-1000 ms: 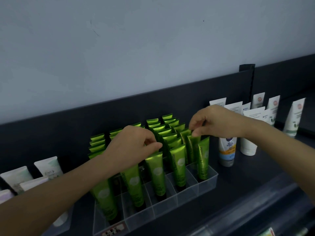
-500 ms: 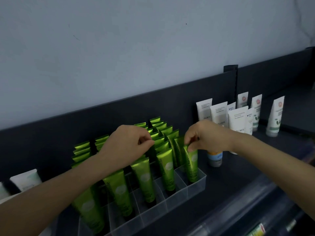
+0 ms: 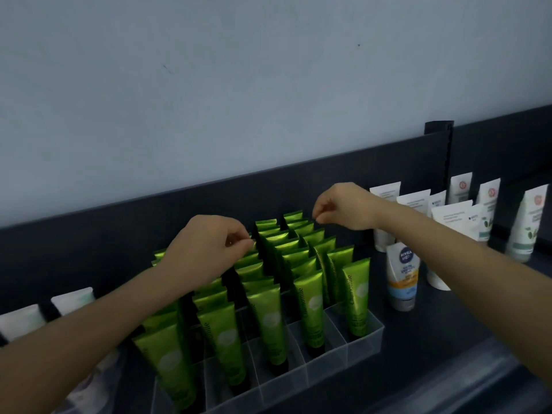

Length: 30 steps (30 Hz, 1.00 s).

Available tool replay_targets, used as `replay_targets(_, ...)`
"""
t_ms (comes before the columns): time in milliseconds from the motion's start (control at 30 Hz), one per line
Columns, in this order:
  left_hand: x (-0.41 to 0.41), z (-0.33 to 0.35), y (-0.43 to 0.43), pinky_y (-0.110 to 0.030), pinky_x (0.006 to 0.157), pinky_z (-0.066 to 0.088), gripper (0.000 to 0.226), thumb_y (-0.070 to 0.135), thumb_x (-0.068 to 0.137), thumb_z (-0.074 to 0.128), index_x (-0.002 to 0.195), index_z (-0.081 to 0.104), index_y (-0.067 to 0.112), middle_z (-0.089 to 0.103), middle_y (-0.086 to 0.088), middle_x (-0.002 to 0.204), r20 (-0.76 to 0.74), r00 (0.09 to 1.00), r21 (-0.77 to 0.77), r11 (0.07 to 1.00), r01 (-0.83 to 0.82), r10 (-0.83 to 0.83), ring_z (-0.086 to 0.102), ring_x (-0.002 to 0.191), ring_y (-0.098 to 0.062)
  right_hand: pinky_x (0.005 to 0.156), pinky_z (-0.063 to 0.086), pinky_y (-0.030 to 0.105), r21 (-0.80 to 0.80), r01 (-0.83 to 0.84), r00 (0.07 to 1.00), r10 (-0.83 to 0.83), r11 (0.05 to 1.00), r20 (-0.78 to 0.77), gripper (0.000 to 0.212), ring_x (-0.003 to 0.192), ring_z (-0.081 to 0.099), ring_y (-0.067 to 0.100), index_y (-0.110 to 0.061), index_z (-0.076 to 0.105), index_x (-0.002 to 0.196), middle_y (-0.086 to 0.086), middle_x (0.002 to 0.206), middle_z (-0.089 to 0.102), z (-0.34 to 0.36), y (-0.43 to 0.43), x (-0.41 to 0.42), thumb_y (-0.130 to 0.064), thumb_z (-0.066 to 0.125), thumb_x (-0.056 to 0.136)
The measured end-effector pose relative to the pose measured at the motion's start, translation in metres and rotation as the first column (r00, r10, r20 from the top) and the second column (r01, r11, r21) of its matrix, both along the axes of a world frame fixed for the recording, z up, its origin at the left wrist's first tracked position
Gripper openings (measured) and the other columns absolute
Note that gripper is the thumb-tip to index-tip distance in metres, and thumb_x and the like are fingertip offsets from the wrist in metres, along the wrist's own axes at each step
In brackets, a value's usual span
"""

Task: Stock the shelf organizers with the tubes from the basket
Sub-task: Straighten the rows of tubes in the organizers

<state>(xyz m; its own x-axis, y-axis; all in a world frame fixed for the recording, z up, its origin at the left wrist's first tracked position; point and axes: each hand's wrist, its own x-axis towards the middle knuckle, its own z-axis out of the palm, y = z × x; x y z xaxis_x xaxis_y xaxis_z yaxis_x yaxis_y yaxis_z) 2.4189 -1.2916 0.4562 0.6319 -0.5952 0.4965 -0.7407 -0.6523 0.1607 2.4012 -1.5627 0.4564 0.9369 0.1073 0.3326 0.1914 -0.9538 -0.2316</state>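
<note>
The green tubes [image 3: 307,309] are stood upright in rows in the clear organizer [image 3: 370,339], which is placed near the front edge of the shelf [image 3: 433,339]. The left hand [image 3: 206,249] is held over the left rows with its fingertips pinched at a tube's top. Whether it is gripped cannot be told. The right hand [image 3: 343,209] is clenched above the back rows, and nothing is held.

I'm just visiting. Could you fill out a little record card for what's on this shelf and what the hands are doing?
Shelf: dark, below a pale wall
Organizer: clear, divided into lanes
Green tubes: standing in rows in the lanes
Left hand: fingers curled at tube tops, grip unclear
Right hand: fingers curled above rear rows, grip unclear
Beside organizer: white tubes, standing
</note>
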Motion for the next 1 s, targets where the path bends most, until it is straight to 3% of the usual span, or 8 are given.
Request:
replay_targets(133,0.004,0.001,0.012,-0.011,0.066,0.044,0.012,0.032,0.085,0.064,0.085,0.074,0.026,0.068,0.014,0.076,-0.012,0.999,0.016,0.999,-0.04,0.041,0.059,0.071,0.005,0.086,0.04,0.023,-0.054,0.042,0.999,-0.044,0.998,-0.03,0.025,0.108,0.059,0.022,-0.012,0.067,0.112,0.005,0.114,0.066,-0.005,-0.001,0.052,-0.018,0.061,0.088)
replay_targets(267,0.005,-0.003,0.029,-0.006,0.063,0.04,0.012,0.034,0.086,0.063,0.088,0.073,0.028,0.066,0.016,0.078,-0.063,0.996,0.033,0.997,-0.065,0.067,0.058,0.073,0.006,0.097,0.043,0.033,-0.161,0.066,0.995,-0.076,0.985,-0.057,0.034,0.116,0.055,0.027,-0.011,0.06,0.123,0.009,0.124,0.061,-0.013,-0.002,0.09,-0.016,0.059,0.089)
replay_targets(500,0.009,-0.01,0.046,-0.005,0.065,0.041,0.011,0.033,0.086,0.064,0.088,0.073,0.027,0.064,0.017,0.08,-0.076,0.991,0.013,0.994,-0.111,0.112,0.058,0.076,0.005,0.082,0.043,0.025,-0.182,0.056,0.998,-0.06,0.982,-0.013,0.018,0.101,0.062,0.023,-0.009,0.072,0.097,0.006,0.105,0.071,-0.026,0.003,0.114,-0.011,0.066,0.081)
replay_targets(667,0.012,-0.013,0.051,-0.004,0.065,0.041,0.011,0.032,0.086,0.064,0.089,0.073,0.026,0.066,0.016,0.082,-0.086,0.989,-0.011,0.993,-0.122,0.12,0.059,0.076,0.006,0.081,0.045,0.024,-0.141,0.06,0.998,-0.063,0.988,-0.017,0.013,0.097,0.063,0.021,-0.011,0.074,0.091,0.005,0.099,0.071,-0.025,0.001,0.119,-0.011,0.071,0.078)
replay_targets(867,0.011,-0.014,0.057,-0.005,0.066,0.043,0.016,0.036,0.086,0.062,0.091,0.073,0.025,0.067,0.015,0.084,-0.099,0.987,-0.008,0.992,-0.125,0.123,0.059,0.078,0.005,0.08,0.043,0.024,-0.18,0.066,0.993,-0.083,0.981,-0.088,0.021,0.1,0.062,0.021,-0.013,0.071,0.099,0.005,0.103,0.07,-0.018,-0.001,0.117,-0.019,0.072,0.08)
replay_targets(1000,0.011,-0.011,0.073,-0.007,0.068,0.043,0.018,0.038,0.086,0.063,0.091,0.073,0.025,0.068,0.014,0.085,-0.072,0.987,-0.013,0.989,-0.148,0.146,0.06,0.077,0.002,0.085,0.042,0.028,-0.161,0.087,0.996,-0.082,0.983,0.037,0.031,0.104,0.06,0.025,-0.011,0.066,0.112,0.008,0.11,0.068,0.002,0.015,0.098,-0.019,0.07,0.082)
